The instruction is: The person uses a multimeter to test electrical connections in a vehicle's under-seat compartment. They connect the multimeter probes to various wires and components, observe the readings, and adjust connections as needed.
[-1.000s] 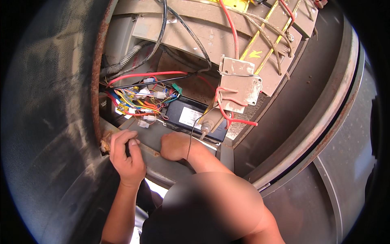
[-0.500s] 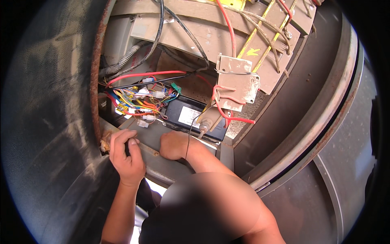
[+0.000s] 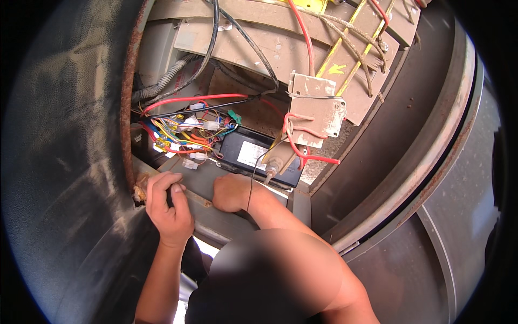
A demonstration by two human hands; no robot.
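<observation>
Smooth-faced, rectangular black box (image 3: 251,152) lies just beyond our right hand (image 3: 231,193) — its fingertips hidden. Our left hand (image 3: 170,209) half-curls, thumb near fingers; whether either holds anything, we cannot tell. Tangled thin wires (image 3: 190,135) lie beyond left fingertips.

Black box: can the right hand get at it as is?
Probably yes: the right hand is just below the black box in view, and its labelled part shows mostly clear, though the metal fitting hides some further right.
</observation>
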